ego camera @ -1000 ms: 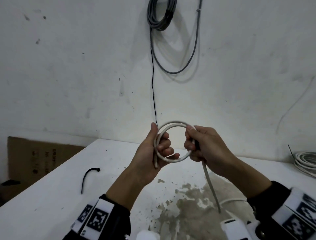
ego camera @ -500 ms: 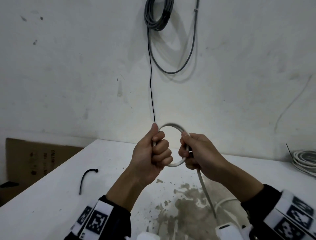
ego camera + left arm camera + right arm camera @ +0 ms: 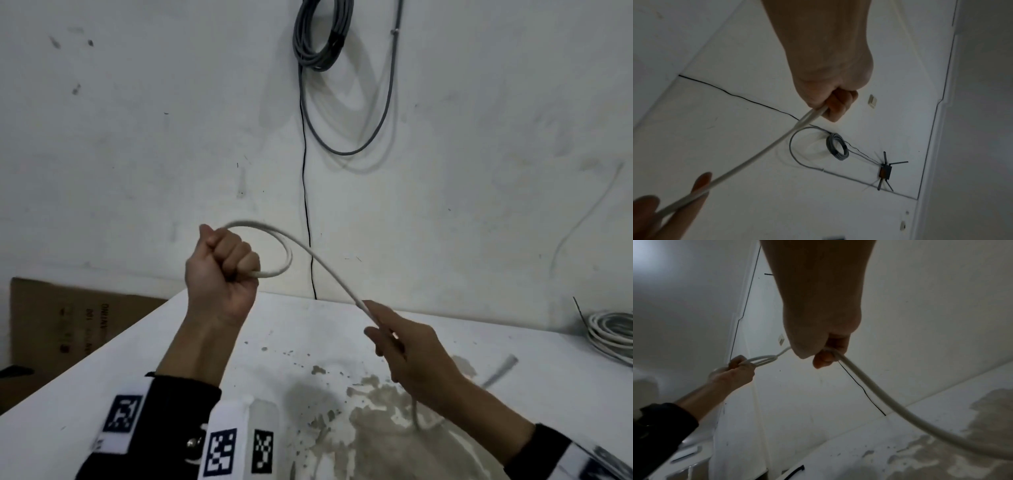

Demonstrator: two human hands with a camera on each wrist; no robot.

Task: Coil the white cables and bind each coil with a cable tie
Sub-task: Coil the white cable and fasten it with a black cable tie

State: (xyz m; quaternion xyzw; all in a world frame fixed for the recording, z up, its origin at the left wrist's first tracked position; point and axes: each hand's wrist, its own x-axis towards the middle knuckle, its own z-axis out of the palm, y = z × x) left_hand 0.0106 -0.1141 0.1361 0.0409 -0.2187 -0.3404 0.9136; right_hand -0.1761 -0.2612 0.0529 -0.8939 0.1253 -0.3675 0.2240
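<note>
Coiling the white cable (image 3: 322, 263): my left hand (image 3: 222, 270) is fisting the small coil while my right hand (image 3: 407, 346), toward four o'clock, is pinching the slack (next loop needs feeding back).

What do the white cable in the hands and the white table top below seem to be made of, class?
Round white cable: probably a smooth, matt plastic sheath; it bends into a springy loop without kinking. White table top: seemingly a painted or coated board, since the white layer has flaked off in patches, showing a duller brownish-grey surface beneath; the core material cannot be told.
</note>
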